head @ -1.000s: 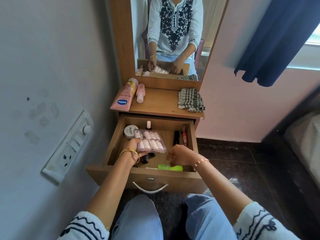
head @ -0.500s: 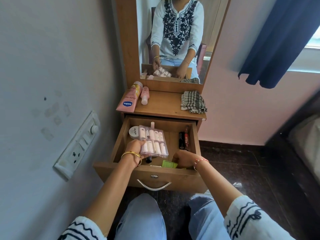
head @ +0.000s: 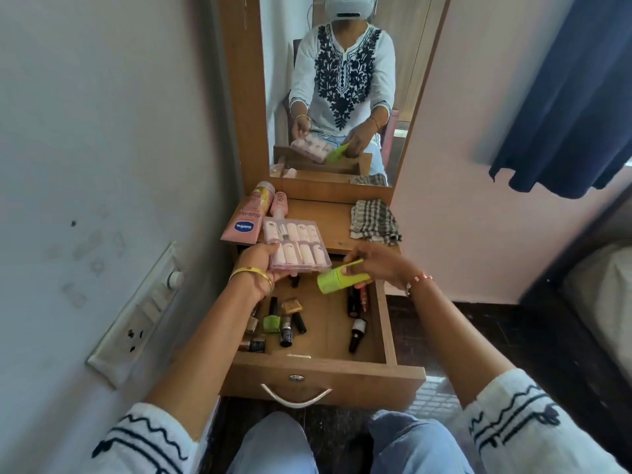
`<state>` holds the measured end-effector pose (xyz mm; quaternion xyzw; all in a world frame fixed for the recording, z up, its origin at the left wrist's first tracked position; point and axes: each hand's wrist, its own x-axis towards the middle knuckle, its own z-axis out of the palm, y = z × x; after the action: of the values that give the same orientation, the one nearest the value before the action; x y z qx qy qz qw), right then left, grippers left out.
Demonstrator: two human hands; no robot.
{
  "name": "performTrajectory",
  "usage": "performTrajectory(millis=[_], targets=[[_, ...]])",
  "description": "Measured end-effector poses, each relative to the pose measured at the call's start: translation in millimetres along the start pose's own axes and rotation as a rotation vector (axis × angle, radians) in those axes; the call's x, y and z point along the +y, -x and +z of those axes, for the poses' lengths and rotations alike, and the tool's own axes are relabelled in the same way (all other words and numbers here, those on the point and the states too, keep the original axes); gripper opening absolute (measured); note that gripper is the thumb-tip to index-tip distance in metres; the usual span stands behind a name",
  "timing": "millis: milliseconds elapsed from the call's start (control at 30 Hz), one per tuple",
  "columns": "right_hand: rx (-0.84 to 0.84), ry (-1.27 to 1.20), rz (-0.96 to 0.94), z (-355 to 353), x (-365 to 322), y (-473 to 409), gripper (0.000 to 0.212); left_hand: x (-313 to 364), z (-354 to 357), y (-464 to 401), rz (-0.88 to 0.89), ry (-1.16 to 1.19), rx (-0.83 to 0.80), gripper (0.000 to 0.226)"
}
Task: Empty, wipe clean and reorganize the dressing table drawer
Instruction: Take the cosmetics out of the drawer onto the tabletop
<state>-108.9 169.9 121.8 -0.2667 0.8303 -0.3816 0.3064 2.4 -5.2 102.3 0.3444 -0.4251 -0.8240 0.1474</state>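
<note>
Drawer (head: 383, 323) pulled fully open under the dressing table top (head: 328, 217), being emptied, many small pieces remaining inside. Being lifted clear above it: clear plastic case (head: 295, 246) of small pale bottles, gripped at its near left corner by left hand (head: 261, 268), thumb on top, fingers beneath. Rigid and light, probably, but slick and rattling; better gripped across both long edges and carried flat, in case the lid is popping. Beside it, just apart, green tube (head: 338, 280) being held by right hand (head: 379, 265), fingers curling round its far end; light, smooth, a bit squashy perhaps, taking a firm wrap round the middle well.

Lying scattered on the drawer floor: nail polish bottles (head: 277, 325) clustered at the left, a black-and-white bottle (head: 355, 335) near the right wall, lipsticks (head: 357, 301) behind it. Glass, likely: small, heavy for their size, rolling and chipping easily, so best picked up by the caps or scooped a few at a time.

Resting on the top: pink lotion tube (head: 244, 222) at left, checked cloth (head: 374, 222) at right, waiting for the wiping. Behind, mirror (head: 342, 97) reflecting both hands.
</note>
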Motion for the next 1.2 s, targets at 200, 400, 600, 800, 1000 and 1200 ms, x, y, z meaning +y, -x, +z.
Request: performTrajectory(millis=[200,400,600,800,1000,1200], targets=[[0.393,0.070,0.013,-24,-22,-30,0.024,16,20,-39,0.013,-0.198,0.058,0.034],[0.608,0.191,-0.044,-27,-31,-70,0.043,10,33,-70,0.057,-0.296,0.064,0.038],[0.635,0.383,-0.106,-25,-31,-100,0.036,3,40,-92,0.349,-0.880,0.194,0.033],[0.637,0.464,-0.192,-22,-27,-112,0.030,-3,41,-97,0.495,-1.103,0.318,0.037],[0.583,0.414,-0.194,-15,-16,-107,0.055,-7,37,-89,0.541,-1.128,0.296,0.033],[0.687,0.247,-0.189,-7,-8,-99,0.063,-25,28,-69,0.902,-1.280,0.186,0.040]])
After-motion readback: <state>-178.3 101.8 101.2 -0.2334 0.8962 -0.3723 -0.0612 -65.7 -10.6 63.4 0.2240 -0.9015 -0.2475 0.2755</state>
